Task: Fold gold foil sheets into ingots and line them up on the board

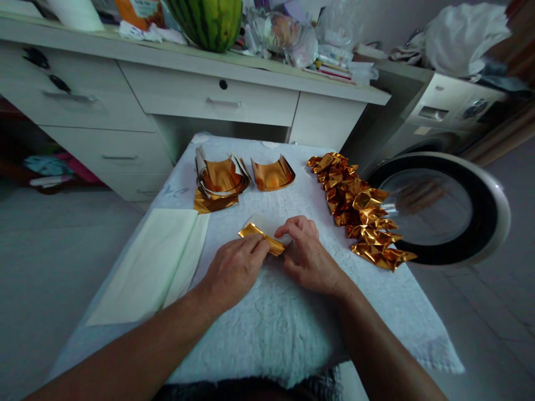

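You have one narrow, shiny gold foil strip (276, 246), one deep, curled stack of gold foil sheets (219, 175) and one smaller gold foil curl (273, 175). You cannot exactly count the overlapping, folded gold foil pieces (359, 214). You also have one striped green watermelon (207, 22) and one silver-grey washing machine (453, 106).

Foil strip (275, 245): metallic-looking, glossy, creased. Folded pieces (370, 217): the same bright foil finish, crumpled and faceted. Curved stack (221, 175): smooth metallic faces, matt paper-like backs. Single curved sheet (272, 175): smooth, satin metallic sheen. Pale sheets (142, 262): paper-like, matt, smooth. Worktop cover (276, 323): cloth, matt, rough and wrinkled. Drawer fronts (213, 94): smooth, faint sheen. Drawer handle (224, 103): metal-looking. Clear bags (340, 25): thin plastic, shiny, crinkled.
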The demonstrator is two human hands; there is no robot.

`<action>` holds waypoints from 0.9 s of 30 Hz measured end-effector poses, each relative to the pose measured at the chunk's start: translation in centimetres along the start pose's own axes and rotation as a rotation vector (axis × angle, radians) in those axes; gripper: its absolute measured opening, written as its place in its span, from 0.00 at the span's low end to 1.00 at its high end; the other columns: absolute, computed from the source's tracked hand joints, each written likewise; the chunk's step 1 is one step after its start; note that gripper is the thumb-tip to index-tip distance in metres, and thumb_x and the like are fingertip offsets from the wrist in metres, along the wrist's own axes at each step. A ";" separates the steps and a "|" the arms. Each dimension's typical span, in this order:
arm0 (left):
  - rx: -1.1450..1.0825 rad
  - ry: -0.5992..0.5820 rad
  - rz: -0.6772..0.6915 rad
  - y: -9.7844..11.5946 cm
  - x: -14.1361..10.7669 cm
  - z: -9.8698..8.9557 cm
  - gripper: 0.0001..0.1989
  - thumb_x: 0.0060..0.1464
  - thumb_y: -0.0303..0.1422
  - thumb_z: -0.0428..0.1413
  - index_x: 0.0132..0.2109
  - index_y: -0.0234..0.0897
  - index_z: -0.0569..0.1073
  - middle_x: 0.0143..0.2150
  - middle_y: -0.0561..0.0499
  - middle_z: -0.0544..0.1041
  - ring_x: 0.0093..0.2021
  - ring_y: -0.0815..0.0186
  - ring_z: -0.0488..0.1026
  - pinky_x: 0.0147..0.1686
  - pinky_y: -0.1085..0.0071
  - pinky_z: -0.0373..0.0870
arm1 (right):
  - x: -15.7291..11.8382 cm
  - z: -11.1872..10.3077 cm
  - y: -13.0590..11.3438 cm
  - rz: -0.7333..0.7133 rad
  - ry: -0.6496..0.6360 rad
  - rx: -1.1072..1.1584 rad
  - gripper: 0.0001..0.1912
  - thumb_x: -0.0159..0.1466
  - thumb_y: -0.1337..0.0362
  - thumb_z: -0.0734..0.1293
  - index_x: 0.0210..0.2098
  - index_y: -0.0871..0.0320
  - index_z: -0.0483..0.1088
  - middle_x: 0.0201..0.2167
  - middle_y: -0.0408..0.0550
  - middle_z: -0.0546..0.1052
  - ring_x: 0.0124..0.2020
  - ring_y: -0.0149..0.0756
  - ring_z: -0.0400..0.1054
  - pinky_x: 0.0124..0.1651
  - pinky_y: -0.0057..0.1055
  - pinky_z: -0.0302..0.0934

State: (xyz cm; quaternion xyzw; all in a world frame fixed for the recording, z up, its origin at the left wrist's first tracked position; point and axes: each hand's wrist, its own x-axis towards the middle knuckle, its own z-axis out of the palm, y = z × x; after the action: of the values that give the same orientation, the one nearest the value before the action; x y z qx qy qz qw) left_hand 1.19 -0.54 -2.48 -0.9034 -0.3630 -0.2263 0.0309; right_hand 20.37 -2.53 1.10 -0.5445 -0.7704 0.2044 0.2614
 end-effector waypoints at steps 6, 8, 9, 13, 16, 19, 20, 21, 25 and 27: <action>-0.028 -0.041 -0.012 0.1 -0.2 -0.3 0.09 0.58 0.20 0.50 0.40 0.33 0.72 0.42 0.43 0.79 0.40 0.57 0.78 0.42 0.57 0.79 | 0.4 0.5 0.4 -0.021 -0.155 -0.063 0.06 0.59 0.72 0.66 0.35 0.56 0.72 0.38 0.46 0.72 0.43 0.39 0.60 0.49 0.37 0.52; -0.056 -0.041 -0.018 0.2 -0.1 -0.5 0.08 0.58 0.20 0.50 0.40 0.33 0.73 0.43 0.43 0.79 0.42 0.56 0.77 0.44 0.56 0.78 | 0.5 0.6 0.8 -0.017 -0.161 -0.041 0.05 0.60 0.72 0.67 0.33 0.57 0.72 0.36 0.45 0.73 0.42 0.38 0.61 0.48 0.36 0.51; -0.076 -0.050 -0.024 0.2 0.0 -0.6 0.08 0.58 0.21 0.51 0.39 0.33 0.73 0.42 0.43 0.78 0.43 0.56 0.77 0.45 0.56 0.77 | 0.5 0.6 1.0 -0.016 -0.160 -0.031 0.05 0.60 0.72 0.67 0.33 0.57 0.72 0.35 0.44 0.73 0.41 0.37 0.62 0.47 0.36 0.51; -0.161 -0.113 -0.059 -0.1 0.2 -1.1 0.05 0.58 0.23 0.52 0.37 0.34 0.72 0.40 0.45 0.75 0.43 0.56 0.73 0.45 0.56 0.74 | 0.6 0.7 1.8 -0.018 -0.153 0.005 0.04 0.60 0.71 0.70 0.31 0.56 0.73 0.35 0.43 0.74 0.42 0.36 0.63 0.47 0.36 0.51; -0.283 -0.150 -0.122 -0.5 0.3 -1.2 0.03 0.56 0.24 0.55 0.36 0.36 0.71 0.40 0.47 0.72 0.44 0.57 0.70 0.46 0.57 0.71 | 0.6 0.9 2.1 -0.007 -0.140 0.038 0.03 0.60 0.68 0.72 0.32 0.55 0.73 0.35 0.42 0.74 0.43 0.36 0.64 0.49 0.37 0.51; -0.413 -0.160 -0.191 -0.7 0.4 -0.9 0.05 0.52 0.24 0.59 0.34 0.37 0.71 0.40 0.49 0.71 0.44 0.58 0.68 0.46 0.58 0.69 | 0.5 1.0 2.2 0.012 -0.135 0.051 0.03 0.61 0.67 0.72 0.32 0.55 0.74 0.35 0.42 0.73 0.43 0.36 0.63 0.49 0.38 0.51; -0.440 -0.159 -0.205 -0.8 0.5 -0.8 0.05 0.52 0.25 0.59 0.34 0.37 0.71 0.40 0.49 0.71 0.44 0.58 0.68 0.46 0.58 0.68 | 0.5 1.0 2.1 0.018 -0.133 0.052 0.02 0.61 0.67 0.71 0.32 0.55 0.74 0.35 0.42 0.73 0.43 0.36 0.63 0.50 0.38 0.51; -0.456 -0.158 -0.217 -0.8 0.5 -0.8 0.04 0.53 0.25 0.59 0.33 0.37 0.71 0.40 0.49 0.70 0.44 0.59 0.67 0.45 0.58 0.68 | 0.5 1.0 2.1 0.022 -0.132 0.053 0.02 0.62 0.66 0.71 0.32 0.56 0.74 0.35 0.43 0.73 0.43 0.36 0.63 0.50 0.38 0.51; -0.456 -0.161 -0.245 -0.5 0.7 -0.6 0.04 0.55 0.25 0.57 0.33 0.37 0.71 0.40 0.49 0.70 0.44 0.59 0.66 0.45 0.58 0.67 | 0.5 1.0 1.8 0.045 -0.126 0.041 0.03 0.63 0.68 0.69 0.32 0.56 0.73 0.35 0.43 0.72 0.42 0.37 0.62 0.50 0.39 0.51; -0.431 -0.168 -0.258 -0.4 0.7 -0.7 0.04 0.56 0.25 0.56 0.33 0.37 0.71 0.40 0.49 0.69 0.43 0.59 0.66 0.45 0.57 0.66 | 0.5 1.1 1.7 0.077 -0.120 0.022 0.02 0.62 0.68 0.69 0.31 0.56 0.73 0.36 0.45 0.72 0.43 0.38 0.62 0.49 0.39 0.52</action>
State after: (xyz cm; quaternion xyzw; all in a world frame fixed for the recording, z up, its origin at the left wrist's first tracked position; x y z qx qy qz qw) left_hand 1.13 0.03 -1.63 -0.8509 -0.4200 -0.2245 -0.2217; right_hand 20.78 -1.55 -0.63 -0.5576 -0.7607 0.2553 0.2126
